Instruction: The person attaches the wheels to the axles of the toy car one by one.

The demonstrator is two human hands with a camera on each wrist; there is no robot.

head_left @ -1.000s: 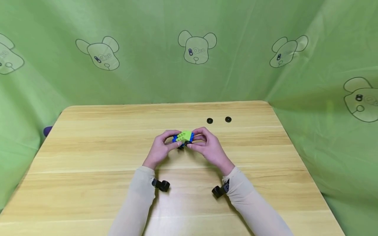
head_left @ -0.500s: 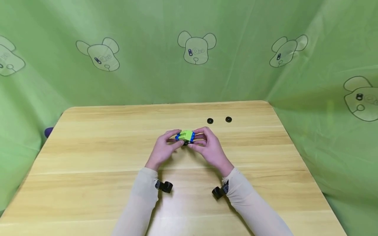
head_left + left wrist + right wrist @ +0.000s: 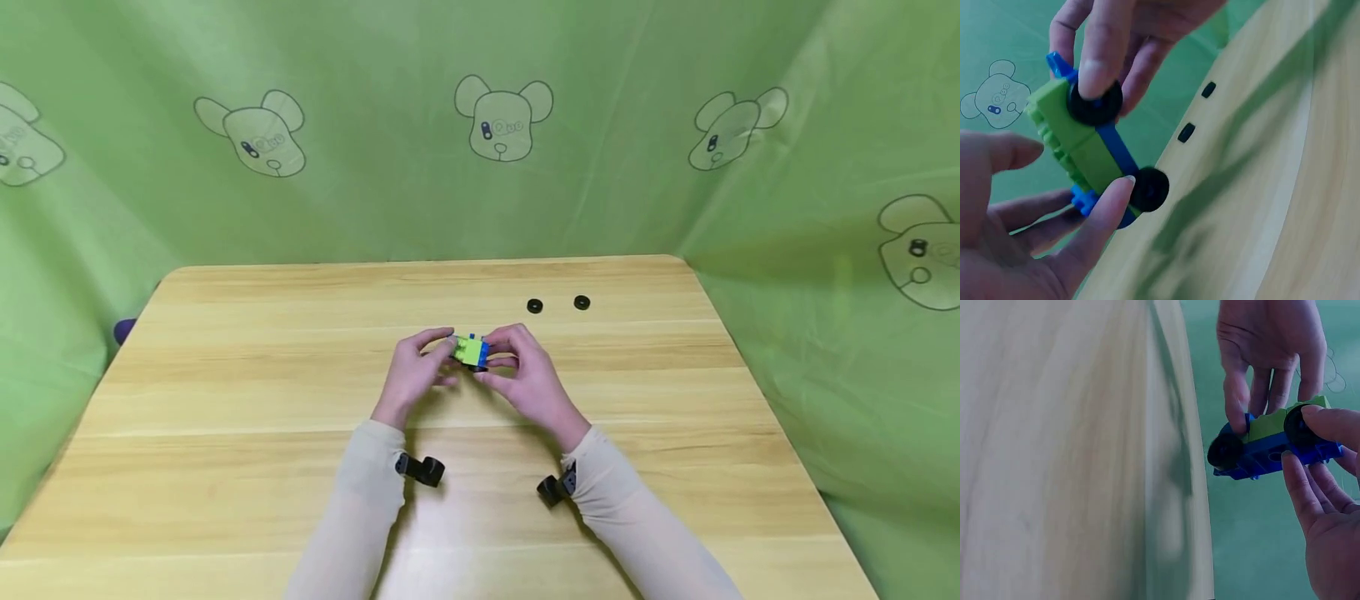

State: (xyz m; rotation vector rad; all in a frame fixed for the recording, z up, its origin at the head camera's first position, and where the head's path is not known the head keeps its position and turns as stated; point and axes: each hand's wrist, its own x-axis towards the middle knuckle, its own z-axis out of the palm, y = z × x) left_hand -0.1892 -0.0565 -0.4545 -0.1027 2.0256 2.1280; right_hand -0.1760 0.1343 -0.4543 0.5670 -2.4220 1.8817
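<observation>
A small block-built toy car [image 3: 472,351] has lime-green bricks on a blue base, with black wheels. It is held above the table between both hands. My right hand [image 3: 529,379] grips its right end, the thumb lying over a wheel [image 3: 1095,103] in the left wrist view. My left hand [image 3: 411,373] holds the other end: one fingertip presses the green side beside another wheel [image 3: 1150,189], and other fingers reach behind the car. One left finger stands off from the studs in the left wrist view. In the right wrist view the blue underside [image 3: 1269,456] shows.
Two loose black wheels, a left one [image 3: 535,306] and a right one [image 3: 582,302], lie on the wooden table [image 3: 225,375] beyond the right hand. A green curtain [image 3: 375,192] with printed bear heads hangs behind and at the sides. A purple object [image 3: 124,331] shows past the left edge.
The car has turned and tilted slightly in the hands. My left hand has shifted a little right and changed its finger placement, while my right hand has stayed almost in place.
</observation>
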